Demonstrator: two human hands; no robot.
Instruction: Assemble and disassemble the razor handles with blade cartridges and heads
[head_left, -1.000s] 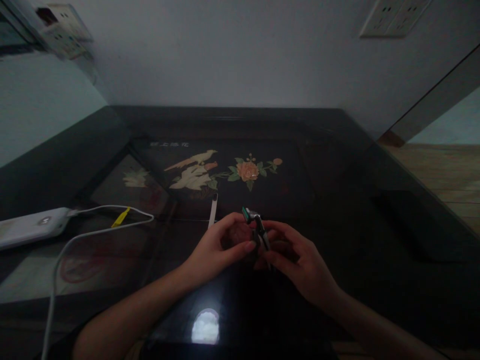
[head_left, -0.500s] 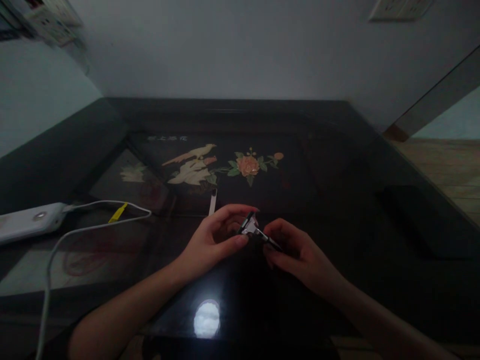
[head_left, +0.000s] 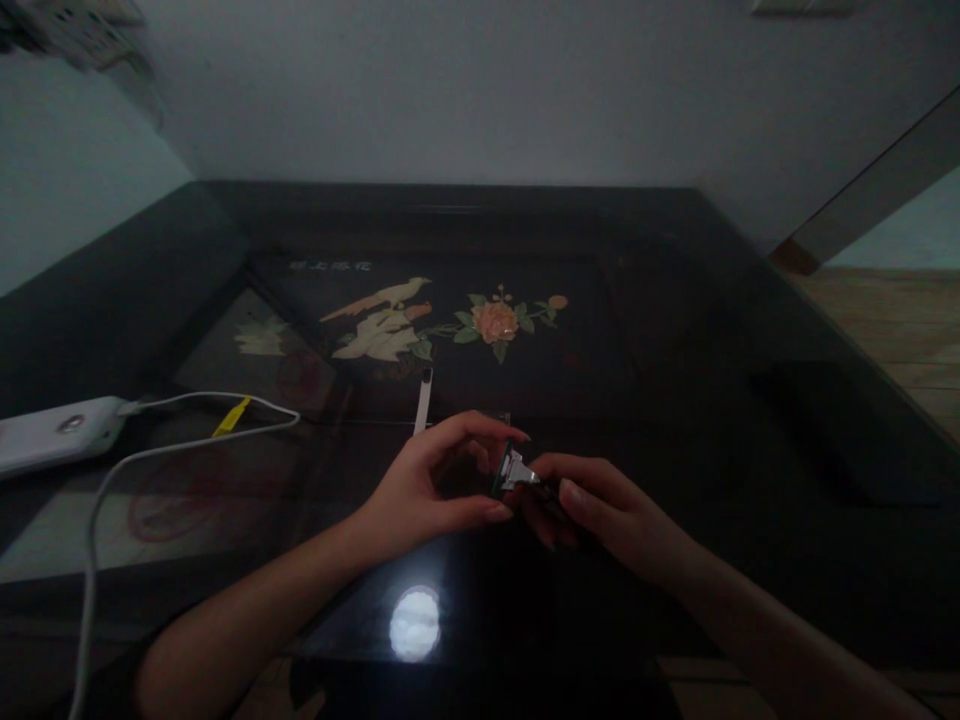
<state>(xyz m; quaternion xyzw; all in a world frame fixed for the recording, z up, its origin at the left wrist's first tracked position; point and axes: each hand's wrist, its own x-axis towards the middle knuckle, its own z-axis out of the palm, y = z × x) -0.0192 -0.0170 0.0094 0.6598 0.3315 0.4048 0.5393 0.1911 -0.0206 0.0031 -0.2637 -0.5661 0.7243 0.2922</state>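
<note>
A razor [head_left: 517,474] with a silver T-shaped head and a dark handle is held between both hands, above the black tabletop. My left hand [head_left: 442,475] curves around the head, with fingertips at its upper end and the thumb by its lower end. My right hand [head_left: 600,505] is closed round the handle, most of which its fingers hide. Just behind the left hand lies a narrow white strip [head_left: 423,400] with a dark tip, its near end covered by that hand.
At left, a white power bank [head_left: 56,435] has a white cable [head_left: 97,500] with a yellow tag [head_left: 232,416]. A dark flat object [head_left: 847,430] lies at right. The glossy table [head_left: 645,230] bears a bird-and-flower picture and meets a wall [head_left: 450,90] at the back.
The razor has turned so its head stands more upright, and it has shifted slightly right. My right hand has moved closer to the head. The left thumb has moved lower.
</note>
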